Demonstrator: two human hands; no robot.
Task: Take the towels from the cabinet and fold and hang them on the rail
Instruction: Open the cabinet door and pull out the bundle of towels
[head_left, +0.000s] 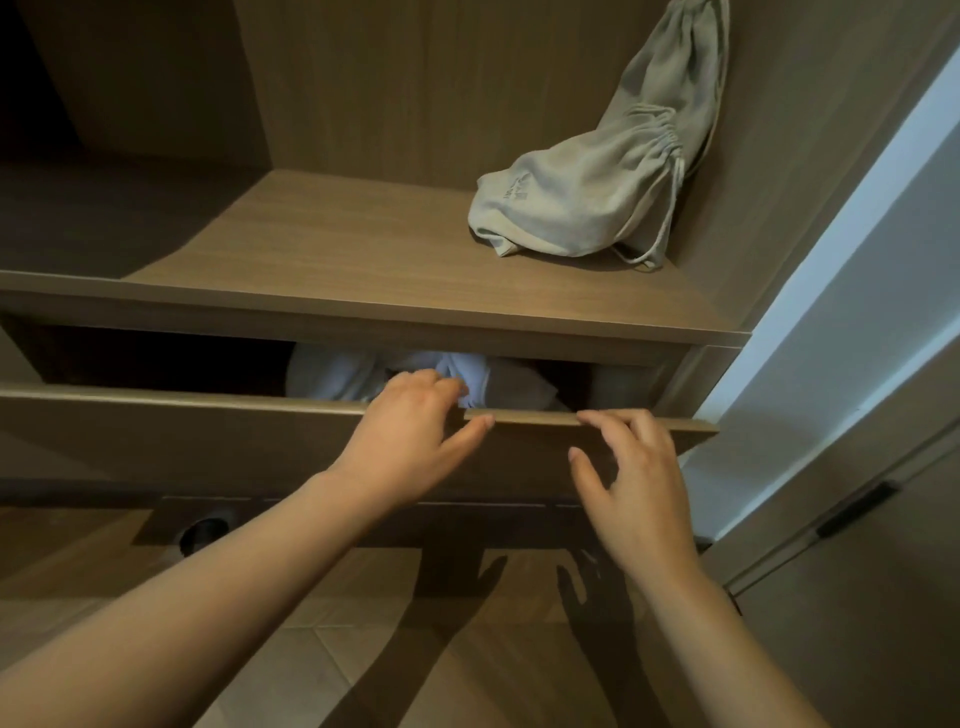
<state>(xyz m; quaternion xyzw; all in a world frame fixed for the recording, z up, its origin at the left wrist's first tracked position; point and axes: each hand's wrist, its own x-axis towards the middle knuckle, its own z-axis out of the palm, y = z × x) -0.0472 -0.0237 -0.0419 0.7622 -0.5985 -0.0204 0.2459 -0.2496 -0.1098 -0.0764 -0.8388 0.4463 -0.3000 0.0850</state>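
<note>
A wooden cabinet drawer (182, 441) stands pulled out a little below a shelf. Pale, crumpled towels (337, 374) show through the gap in its middle, mostly hidden in shadow. My left hand (405, 441) grips the top edge of the drawer front, fingers curled over it close to the towels and thumb stretched along the front lip. My right hand (639, 478) hovers at the same edge further right, fingers spread and loosely bent, fingertips at the lip, holding nothing. No rail is in view.
A grey drawstring bag (597, 197) lies on the shelf (337, 260) at the back right, leaning on the cabinet's side wall. A white wall (857, 338) and a door with a dark handle (857, 509) stand to the right. Tiled floor (337, 649) lies below.
</note>
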